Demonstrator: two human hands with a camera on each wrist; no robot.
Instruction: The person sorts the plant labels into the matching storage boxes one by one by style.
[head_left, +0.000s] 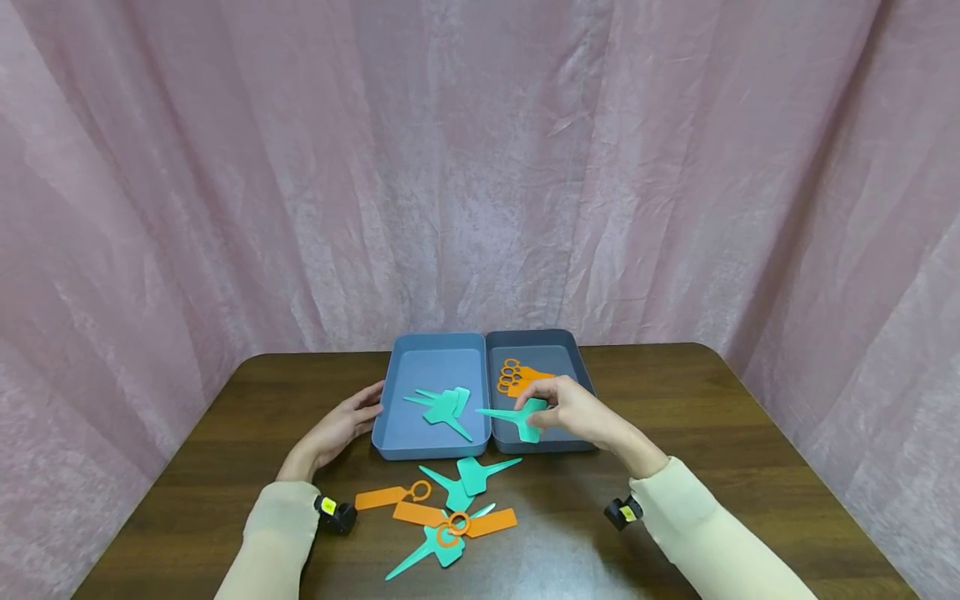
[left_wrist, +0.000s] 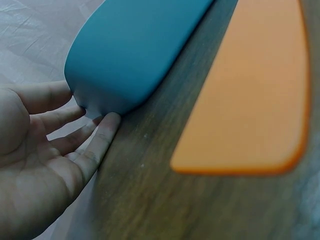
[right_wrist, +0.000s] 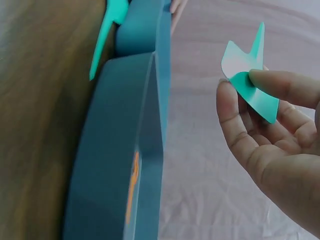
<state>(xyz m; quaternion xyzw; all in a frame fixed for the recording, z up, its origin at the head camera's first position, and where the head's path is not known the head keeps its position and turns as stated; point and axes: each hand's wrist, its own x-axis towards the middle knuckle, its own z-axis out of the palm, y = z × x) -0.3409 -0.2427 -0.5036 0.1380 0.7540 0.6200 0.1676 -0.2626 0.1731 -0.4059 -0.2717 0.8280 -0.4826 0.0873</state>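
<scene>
My right hand (head_left: 583, 415) pinches a green T-shaped plant label (right_wrist: 262, 102) between thumb and fingers. It is held over the front of the dark grey-blue tray (head_left: 538, 344), its pointed stem toward the left. Orange ring-ended plant tags (head_left: 529, 374) lie fanned in that tray, partly hidden by the hand. Beside it stands a lighter blue tray (head_left: 437, 357) with several green plant labels (head_left: 444, 407) inside. The fingers of my left hand (head_left: 341, 427) touch this tray's left outer wall, fingertips low on its corner in the left wrist view.
On the wooden table (head_left: 675, 517), in front of the trays, several green labels (head_left: 473, 476) and orange tags (head_left: 381, 498) overlap in a loose pile. A pink curtain (head_left: 480, 167) hangs behind the table's far edge.
</scene>
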